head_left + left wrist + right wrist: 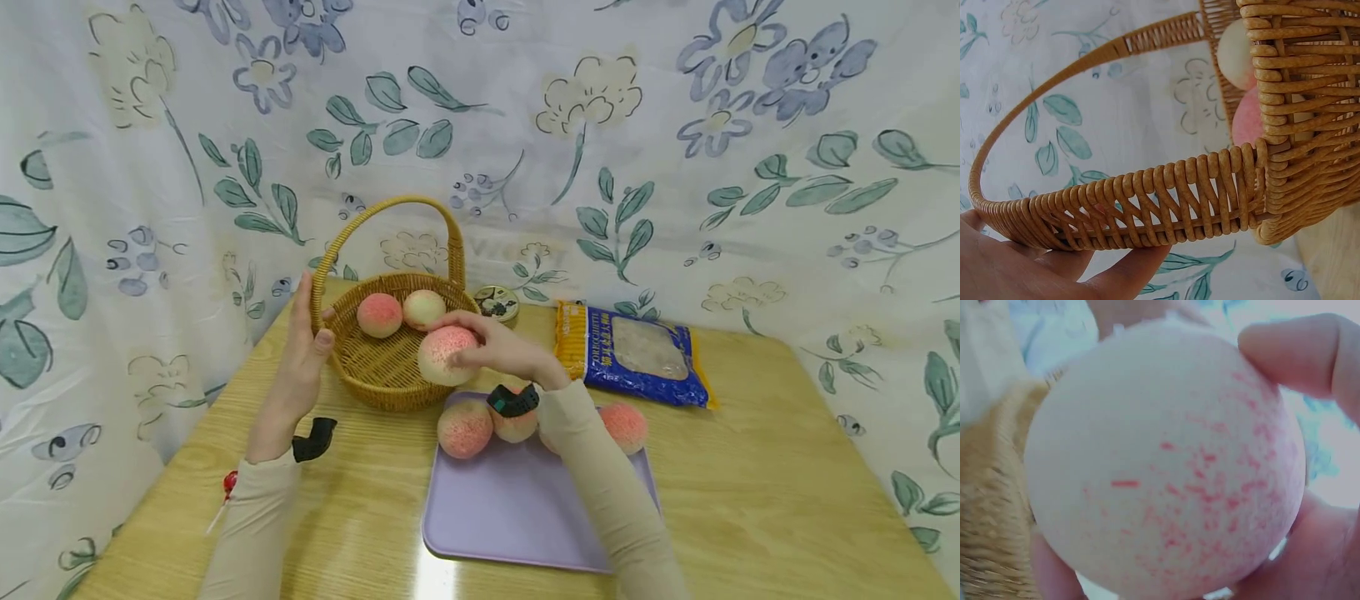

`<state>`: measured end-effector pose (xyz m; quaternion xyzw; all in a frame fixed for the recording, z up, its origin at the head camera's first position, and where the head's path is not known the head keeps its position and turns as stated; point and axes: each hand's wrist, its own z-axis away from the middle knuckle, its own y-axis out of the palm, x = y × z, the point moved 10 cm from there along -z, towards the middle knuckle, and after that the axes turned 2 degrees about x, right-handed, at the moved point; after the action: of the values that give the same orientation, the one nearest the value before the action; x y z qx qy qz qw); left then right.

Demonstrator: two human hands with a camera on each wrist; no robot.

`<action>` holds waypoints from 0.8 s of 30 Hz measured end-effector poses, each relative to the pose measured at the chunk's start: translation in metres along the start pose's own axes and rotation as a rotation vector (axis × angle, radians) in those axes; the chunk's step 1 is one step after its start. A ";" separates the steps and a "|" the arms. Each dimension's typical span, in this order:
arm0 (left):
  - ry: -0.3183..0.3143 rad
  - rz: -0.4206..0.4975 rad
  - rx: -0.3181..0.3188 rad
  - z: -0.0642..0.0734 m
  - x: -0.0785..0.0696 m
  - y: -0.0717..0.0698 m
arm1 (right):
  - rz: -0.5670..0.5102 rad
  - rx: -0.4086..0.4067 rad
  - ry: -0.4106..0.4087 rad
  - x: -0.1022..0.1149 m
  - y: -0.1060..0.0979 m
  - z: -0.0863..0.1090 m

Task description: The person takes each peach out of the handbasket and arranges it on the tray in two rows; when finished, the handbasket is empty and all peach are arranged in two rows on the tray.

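Observation:
In the head view my right hand [498, 346] holds a pink-and-cream peach [442, 358] by the front right rim of the wicker basket [390, 400]. The right wrist view shows thumb and fingers around the peach [1166, 462]. At the basket's left side my left hand [300, 367] grips the arched handle [1147, 206] lightly, some fingers behind its weave. Inside the basket lie a pinker peach [380, 315] and a paler peach [423, 308]. Several more peaches, one of them a speckled peach [465, 429], sit along the far side of the purple tray [510, 517], partly behind my right forearm.
A blue and yellow pasta bag [637, 354] lies behind the tray to the right. Beside the basket's back right is a round tin [497, 304]. A red lollipop [229, 483] lies near my left forearm. A floral curtain [480, 150] hangs behind the wooden table [765, 467].

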<state>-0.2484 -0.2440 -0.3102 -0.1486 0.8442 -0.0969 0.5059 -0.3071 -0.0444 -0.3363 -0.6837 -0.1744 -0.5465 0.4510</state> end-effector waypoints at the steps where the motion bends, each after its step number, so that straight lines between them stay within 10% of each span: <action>1: 0.002 -0.003 -0.003 0.000 0.000 -0.001 | 0.000 0.004 -0.012 0.001 0.005 0.008; 18: -0.033 0.025 0.008 0.002 0.003 0.003 | 0.044 0.000 -0.079 -0.017 0.068 0.082; 24: -0.021 0.028 0.008 0.000 0.003 0.004 | 0.120 0.089 -0.243 -0.005 0.093 0.092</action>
<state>-0.2504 -0.2413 -0.3134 -0.1360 0.8403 -0.0917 0.5167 -0.1866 -0.0187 -0.3803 -0.7334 -0.2107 -0.4234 0.4883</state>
